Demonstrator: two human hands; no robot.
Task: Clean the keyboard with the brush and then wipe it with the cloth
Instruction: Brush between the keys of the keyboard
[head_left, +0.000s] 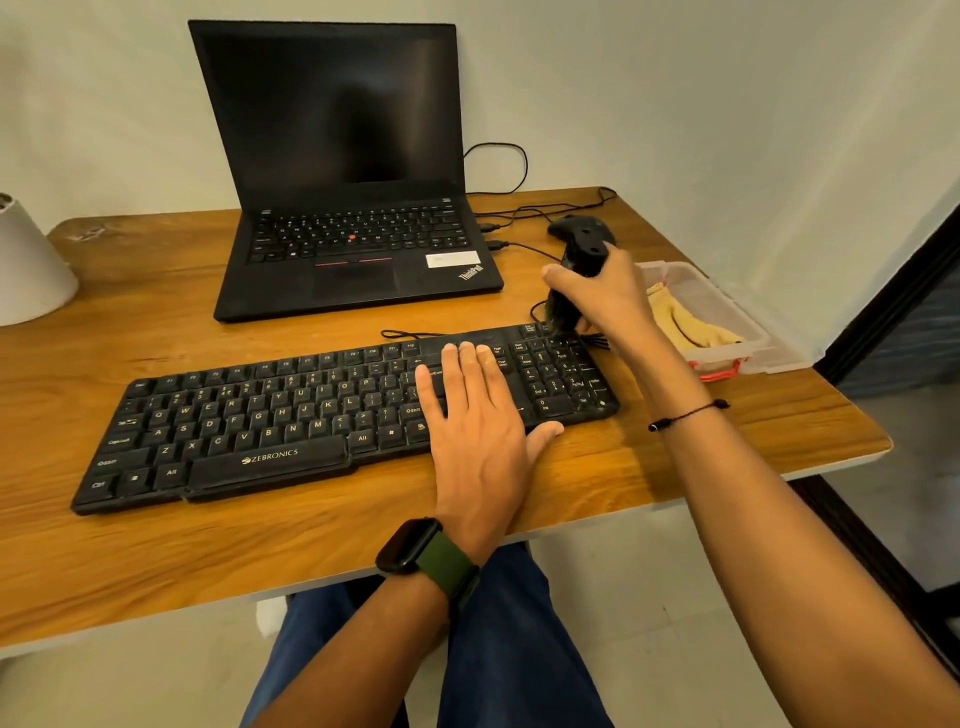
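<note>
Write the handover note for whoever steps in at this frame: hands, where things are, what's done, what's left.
Left hand: flat on the right part of the keyboard, steadying it.
Right hand: grips the brush, bristles down at the keyboard's far right corner, by the number pad.
Cloth: in the clear box at the table's right edge, untouched.
Done: brushing begun, extent unclear.
Left: the remaining brushing, then wipe with the cloth.

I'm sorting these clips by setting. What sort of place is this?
Probably a home or small office desk: an open laptop stands on a wooden table against a plain wall, with a keyboard in front and cables beside it.
</note>
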